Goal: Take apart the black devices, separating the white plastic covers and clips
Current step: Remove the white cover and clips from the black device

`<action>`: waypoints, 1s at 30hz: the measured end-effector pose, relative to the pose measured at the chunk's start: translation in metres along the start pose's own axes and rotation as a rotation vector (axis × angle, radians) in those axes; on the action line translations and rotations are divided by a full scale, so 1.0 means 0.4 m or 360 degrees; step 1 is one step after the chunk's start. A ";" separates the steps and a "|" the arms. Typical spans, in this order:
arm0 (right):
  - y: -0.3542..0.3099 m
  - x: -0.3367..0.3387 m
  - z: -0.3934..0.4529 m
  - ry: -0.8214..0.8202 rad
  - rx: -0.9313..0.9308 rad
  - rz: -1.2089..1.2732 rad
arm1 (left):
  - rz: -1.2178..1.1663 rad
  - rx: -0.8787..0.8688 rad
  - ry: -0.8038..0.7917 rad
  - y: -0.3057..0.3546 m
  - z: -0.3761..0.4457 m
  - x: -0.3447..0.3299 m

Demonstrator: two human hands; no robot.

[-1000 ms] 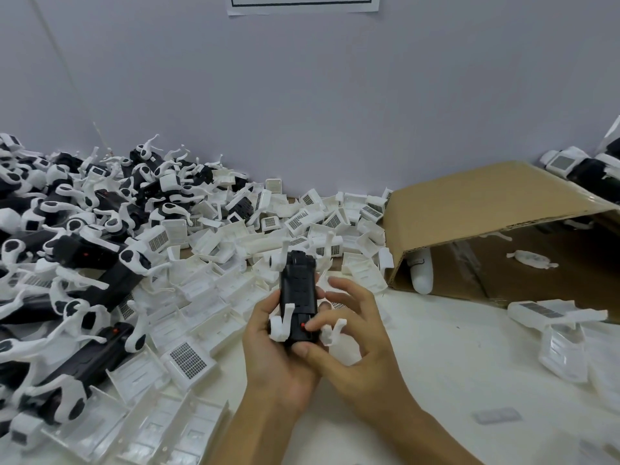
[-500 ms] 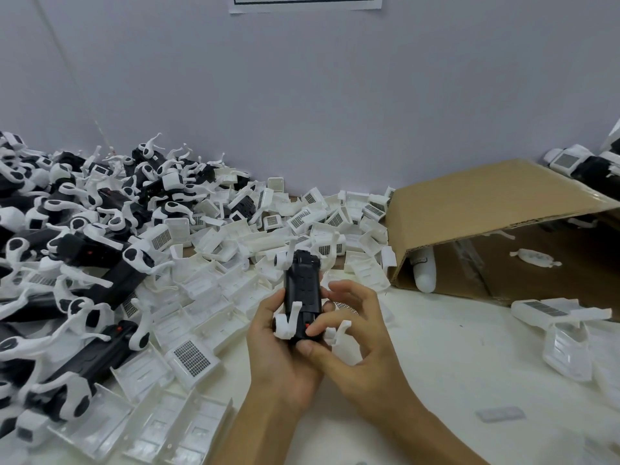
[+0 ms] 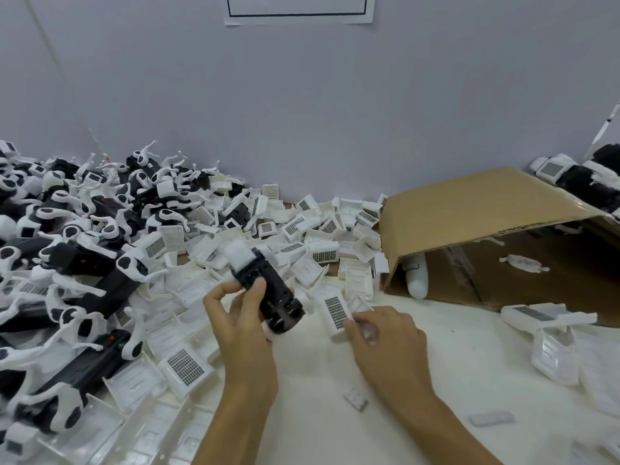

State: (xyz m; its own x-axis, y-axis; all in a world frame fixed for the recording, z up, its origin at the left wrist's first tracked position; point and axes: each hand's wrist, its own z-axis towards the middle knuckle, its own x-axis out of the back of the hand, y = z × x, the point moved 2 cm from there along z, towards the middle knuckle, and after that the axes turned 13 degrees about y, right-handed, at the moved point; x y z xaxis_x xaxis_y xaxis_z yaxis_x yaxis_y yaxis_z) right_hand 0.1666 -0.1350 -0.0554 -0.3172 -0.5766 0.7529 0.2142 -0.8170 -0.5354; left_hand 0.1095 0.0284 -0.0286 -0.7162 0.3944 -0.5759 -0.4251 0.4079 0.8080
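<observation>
Left hand: your left hand point(image 3: 240, 325) is gripping the black device point(image 3: 271, 297) just left of the frame's centre — thumb point(image 3: 256, 290) pressing on its upper face, the other fingers curling round its left side and underneath.

Black device: it is tilting, its blurred white-tipped end point(image 3: 240, 258) pointing toward the upper left and its dark round end pointing down and right, clear of your palm and sticking out past the thumb.

Right hand: your right hand point(image 3: 382, 333) is resting low on the table point(image 3: 318, 370), right of centre, fingers curled and pinching a white cover point(image 3: 335, 312) with a dark grid label at its near edge — the fingertips are sitting on the cover's lower right corner. Something small and pale is blurring under the knuckles; you cannot tell what it is.

Gap: the two hands are sitting near each other but apart, the device's dark end lying just left of the cover.

White covers pile: loose white covers and clips point(image 3: 322, 236) are lying heaped along the wall, above the hands.

Device pile: black devices with white clips point(image 3: 84, 263) are filling the left side of the frame.

Cardboard box: an open cardboard box point(image 3: 469, 209) is lying on its side at the right, holding white parts.

Small bits: flat pale pieces point(image 3: 355, 399) are lying on the table in the lower right.
</observation>
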 end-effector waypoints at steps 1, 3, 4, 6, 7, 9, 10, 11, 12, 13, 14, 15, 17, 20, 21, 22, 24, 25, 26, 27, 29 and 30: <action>-0.005 0.003 -0.003 0.0041 -0.0012 0.0049 | 0.0076 -0.0053 -0.0018 -0.006 0.004 0.002; -0.011 0.010 -0.008 0.0130 -0.0030 0.0095 | 0.0287 -0.0263 -0.0063 -0.013 0.005 0.002; -0.011 0.007 -0.008 0.0126 -0.0025 0.0067 | 0.0354 -0.0352 -0.0082 -0.015 0.001 0.001; -0.011 -0.005 -0.011 0.0046 0.0033 -0.0058 | 0.0436 -0.0433 -0.0129 -0.026 -0.005 0.003; -0.013 -0.008 -0.011 0.0042 0.0066 -0.0095 | 0.0476 -0.0458 -0.0148 -0.029 -0.008 0.003; -0.017 -0.001 -0.012 0.0253 0.0126 0.0007 | 0.0547 -0.0494 -0.0171 -0.035 -0.014 0.000; -0.019 0.006 -0.012 0.0382 0.0141 0.0081 | 0.0565 -0.0484 -0.0186 -0.037 -0.016 -0.002; -0.020 0.009 -0.012 0.0452 0.0145 0.0126 | 0.0582 -0.0463 -0.0198 -0.040 -0.016 -0.002; -0.021 0.008 -0.012 0.0455 0.0138 0.0147 | 0.0607 -0.0450 -0.0206 -0.042 -0.017 -0.002; -0.019 0.005 -0.010 0.0453 0.0132 0.0168 | 0.0635 -0.0451 -0.0210 -0.044 -0.015 -0.002; -0.016 0.000 -0.009 0.0455 0.0123 0.0205 | 0.0663 -0.0462 -0.0215 -0.046 -0.013 0.000; -0.013 -0.003 -0.007 0.0450 0.0130 0.0263 | 0.0686 -0.0476 -0.0225 -0.048 -0.010 0.001; -0.020 -0.008 -0.007 0.0246 0.0211 0.0381 | 0.0729 -0.0483 -0.0253 -0.051 -0.009 0.000; -0.038 -0.030 -0.023 -0.0181 0.0490 0.0143 | 0.0763 -0.0464 -0.0262 -0.057 -0.016 -0.004; -0.039 -0.033 -0.024 -0.0198 0.0532 0.0053 | 0.0765 -0.0470 -0.0254 -0.059 -0.018 -0.005; -0.037 -0.030 -0.020 -0.0161 0.0514 0.0008 | 0.0759 -0.0478 -0.0247 -0.060 -0.018 -0.004; -0.038 -0.012 -0.014 -0.0002 0.0430 0.0124 | 0.0711 -0.0481 -0.0220 -0.055 -0.018 -0.001; -0.036 -0.003 -0.011 0.0109 0.0373 0.0308 | 0.0684 -0.0475 -0.0205 -0.051 -0.016 0.001; -0.033 0.007 -0.009 0.0217 0.0271 0.0563 | 0.0663 -0.0467 -0.0197 -0.049 -0.013 0.002; -0.028 0.017 -0.008 0.0300 0.0134 0.0900 | 0.0645 -0.0458 -0.0200 -0.048 -0.011 0.002; -0.026 0.029 -0.010 0.0264 -0.0069 0.1571 | 0.0618 -0.0434 -0.0255 -0.047 -0.014 -0.002; -0.033 0.027 -0.013 0.0137 -0.0116 0.1820 | 0.0620 -0.0420 -0.0308 -0.049 -0.018 -0.005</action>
State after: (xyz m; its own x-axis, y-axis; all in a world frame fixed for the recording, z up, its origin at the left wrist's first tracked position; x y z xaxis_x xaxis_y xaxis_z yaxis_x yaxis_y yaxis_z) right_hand 0.1556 -0.1303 -0.0421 -0.0345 -0.9760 -0.2149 0.3644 0.1880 -0.9121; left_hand 0.1152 0.0136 -0.0422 -0.7444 0.6312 -0.2179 -0.2903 -0.0120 0.9569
